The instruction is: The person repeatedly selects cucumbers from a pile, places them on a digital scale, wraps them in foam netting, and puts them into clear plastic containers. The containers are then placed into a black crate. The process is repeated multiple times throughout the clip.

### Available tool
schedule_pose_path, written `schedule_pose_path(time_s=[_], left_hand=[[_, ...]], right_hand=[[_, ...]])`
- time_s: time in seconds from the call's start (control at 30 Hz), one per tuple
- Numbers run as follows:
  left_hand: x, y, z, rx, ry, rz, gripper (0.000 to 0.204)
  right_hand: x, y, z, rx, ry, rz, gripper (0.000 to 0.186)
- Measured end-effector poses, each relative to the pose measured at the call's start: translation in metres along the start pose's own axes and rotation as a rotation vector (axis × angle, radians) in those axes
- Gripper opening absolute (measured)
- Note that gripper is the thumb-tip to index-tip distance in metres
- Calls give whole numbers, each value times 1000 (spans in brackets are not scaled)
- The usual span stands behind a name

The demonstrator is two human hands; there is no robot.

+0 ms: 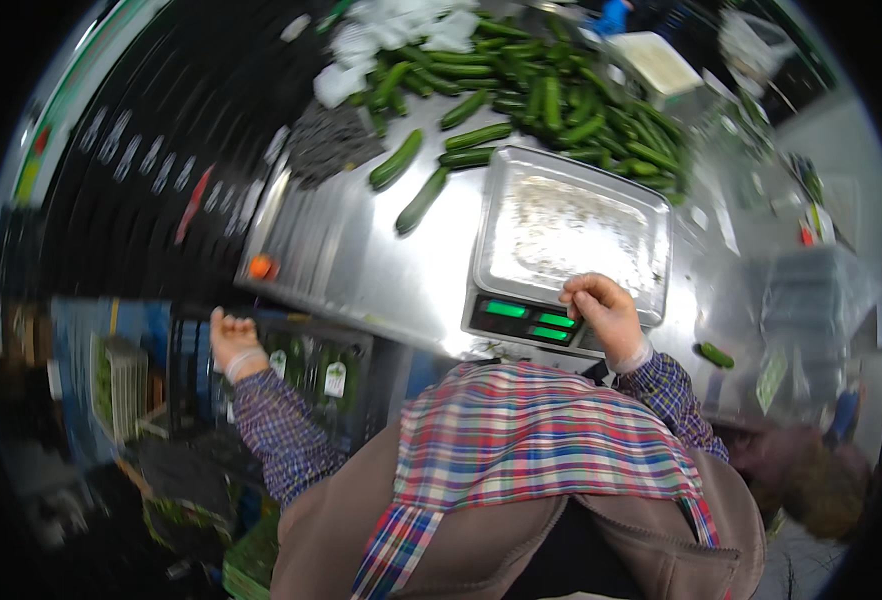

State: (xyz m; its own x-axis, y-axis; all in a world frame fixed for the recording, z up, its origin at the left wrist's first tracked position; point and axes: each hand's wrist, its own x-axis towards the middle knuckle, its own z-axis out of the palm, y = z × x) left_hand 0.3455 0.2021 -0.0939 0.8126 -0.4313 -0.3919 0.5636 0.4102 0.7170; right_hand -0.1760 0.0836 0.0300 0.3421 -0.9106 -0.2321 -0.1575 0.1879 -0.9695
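My right hand (606,315) is over the front right edge of a scale's metal tray (576,225), its fingers curled in with nothing visible in them. Green readouts (531,320) glow on the scale just left of that hand. Out to the left, my left hand (235,345) is beside a black crate (361,350), fingers loosely bent and apart, holding nothing that I can see. The crate contains packed green produce (333,380) with white labels. Beyond the scale lies a big heap of zucchini (561,100), with a loose zucchini (421,202) lying nearer on the metal table (361,255).
An orange round thing (262,267) sits at the table's left edge. Stacked black trays (141,150) stand at far left. A dark grey cloth (331,142) and white crumpled wrapping (391,35) lie behind. Clear plastic packaging (801,320) stands right, near a small zucchini (715,355).
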Motion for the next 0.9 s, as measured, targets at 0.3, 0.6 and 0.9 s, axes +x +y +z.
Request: schedule_pose_path(time_s=[0.3,0.6,0.9], left_hand=[[-89,-35,146,379,-349,-95,17],[-99,-95,177,571,-402,-258,24],[-107,-142,295,802,-721,-342,21]], right_hand=[[47,18,-192,-356,659,-153,20],[113,53,-258,-1068,654,-14,38],[196,27,-234,-1074,385,-272,25]])
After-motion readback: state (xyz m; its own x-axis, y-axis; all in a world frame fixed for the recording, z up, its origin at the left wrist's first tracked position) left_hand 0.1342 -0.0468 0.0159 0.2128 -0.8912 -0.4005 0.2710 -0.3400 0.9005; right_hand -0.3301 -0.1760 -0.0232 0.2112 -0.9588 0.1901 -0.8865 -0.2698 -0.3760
